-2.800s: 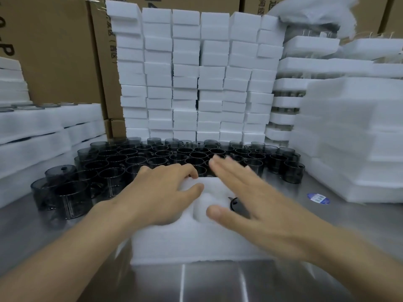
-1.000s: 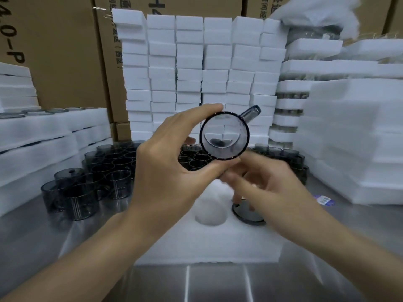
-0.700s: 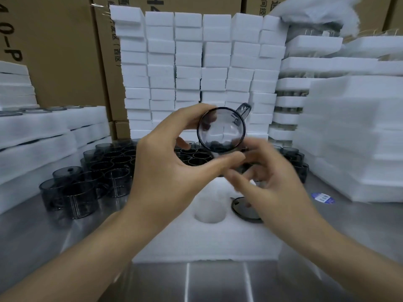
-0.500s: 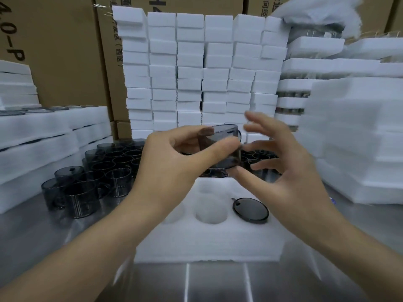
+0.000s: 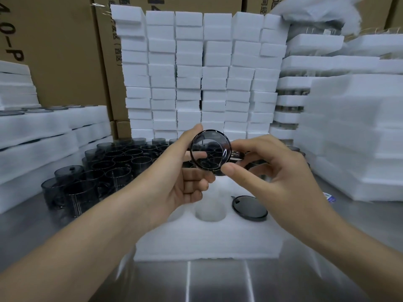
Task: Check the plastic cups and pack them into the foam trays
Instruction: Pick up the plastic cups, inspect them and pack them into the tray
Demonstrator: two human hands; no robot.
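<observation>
**Counter, near edge.** Stainless-steel counter (image 5: 218, 280). Two bare forearms enter from the lower left and lower right.

**Tray.** A white foam tray (image 5: 207, 243) lies flat on the counter and has round cavities. One packed cup (image 5: 249, 209) sits in the right-hand cavity with a dark round face up. The empty cavity (image 5: 210, 211) just left of it shows bare foam. A further cavity to the left is largely hidden by the left hand.

**Item under check.** One smoke-grey, transparent plastic cup (image 5: 210, 150) is held up above the far half of the tray, not touching it. A round face is turned towards the camera; whether it is the mouth or the base cannot be told. The cup lies between the two hands.

- Left hand (image 5: 183, 177): thumb on the upper-left rim, fingers curled behind and below the cup and partly visible through its wall.
- Right hand (image 5: 277, 175): thumb tip on the lower-right rim, index finger curved over the right side, pinching; the other fingers are loosely curled behind.

**Behind the hands.** Loose cups (image 5: 113, 162) of the same grey plastic stand crowded on the counter, left and centre. A small blue-and-white label (image 5: 329, 197) lies on the counter at the right.

**Far.**
- Foam blocks (image 5: 196, 73) stacked in columns at centre.
- Stacked foam trays at left (image 5: 43, 138) and right (image 5: 349, 138).
- Cardboard cartons (image 5: 61, 51) behind all.
</observation>
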